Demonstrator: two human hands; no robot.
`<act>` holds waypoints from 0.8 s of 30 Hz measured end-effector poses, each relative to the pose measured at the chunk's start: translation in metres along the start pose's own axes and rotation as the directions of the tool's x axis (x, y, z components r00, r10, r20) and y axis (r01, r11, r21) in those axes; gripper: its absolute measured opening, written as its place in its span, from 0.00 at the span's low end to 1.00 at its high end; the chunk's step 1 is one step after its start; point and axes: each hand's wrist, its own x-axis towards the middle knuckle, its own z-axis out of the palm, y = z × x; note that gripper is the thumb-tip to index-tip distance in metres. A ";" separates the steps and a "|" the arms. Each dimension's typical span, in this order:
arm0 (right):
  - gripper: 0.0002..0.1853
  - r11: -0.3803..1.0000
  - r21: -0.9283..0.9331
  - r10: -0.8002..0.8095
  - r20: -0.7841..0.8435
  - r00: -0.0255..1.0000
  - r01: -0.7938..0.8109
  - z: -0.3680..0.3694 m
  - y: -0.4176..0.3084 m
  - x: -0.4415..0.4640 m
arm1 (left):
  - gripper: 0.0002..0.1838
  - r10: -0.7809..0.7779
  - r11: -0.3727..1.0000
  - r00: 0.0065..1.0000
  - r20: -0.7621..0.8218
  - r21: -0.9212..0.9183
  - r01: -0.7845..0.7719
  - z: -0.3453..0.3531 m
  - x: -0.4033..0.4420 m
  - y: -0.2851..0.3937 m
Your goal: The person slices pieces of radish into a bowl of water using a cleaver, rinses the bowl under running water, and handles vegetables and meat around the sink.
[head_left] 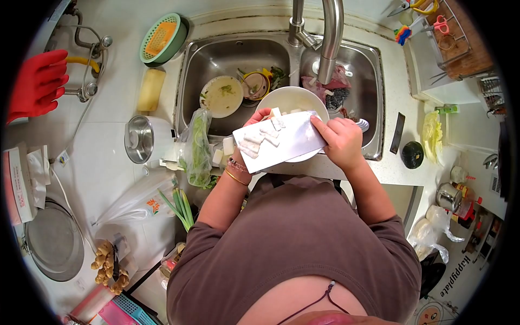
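Note:
A wide, pale flat blade that looks like a cleaver is tilted over a white bowl at the front of the sink. Several white cut chunks lie on its left part; their kind is unclear. My right hand is closed around the right end, thumb on the face. A silver striped end shows just past it. Behind the blade's left end is my left hand, mostly hidden, with fingers curled at the upper edge. More white chunks sit on the counter beside my left wrist.
The double sink holds a white plate, a yellow-rimmed bowl and scraps. A steel faucet rises behind the bowl. Bagged greens and a white pot stand left; a dark round squash sits right.

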 end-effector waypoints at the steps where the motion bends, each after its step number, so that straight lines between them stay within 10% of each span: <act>1: 0.22 1.000 -0.001 0.005 -0.005 1.000 -0.005 0.000 0.002 -0.001 | 0.15 0.007 1.000 1.000 0.019 0.011 -0.007 -0.003 0.000 0.000; 7: 0.20 0.999 -0.043 0.033 0.005 0.999 -0.033 0.005 0.021 -0.001 | 0.14 -0.021 1.000 0.997 -0.071 -0.018 0.019 0.023 -0.006 0.007; 9: 0.19 0.979 -0.148 0.145 0.042 0.989 -0.137 0.009 0.032 -0.001 | 0.15 -0.068 0.986 0.990 0.121 0.158 0.049 0.008 -0.010 0.012; 14: 0.23 0.974 -0.175 0.144 0.001 0.990 -0.142 0.023 0.046 0.010 | 0.14 0.204 0.891 0.948 -0.244 0.448 -0.076 -0.005 -0.044 0.056; 20: 0.25 0.965 -0.221 0.149 0.030 0.988 -0.139 0.033 0.047 0.014 | 0.13 0.402 0.459 0.835 -0.376 0.872 0.171 -0.039 -0.094 0.088; 24: 0.25 0.962 -0.217 0.183 0.056 0.981 -0.167 0.032 0.045 0.011 | 0.15 0.524 -0.260 0.842 -0.128 0.917 0.301 -0.057 -0.103 0.071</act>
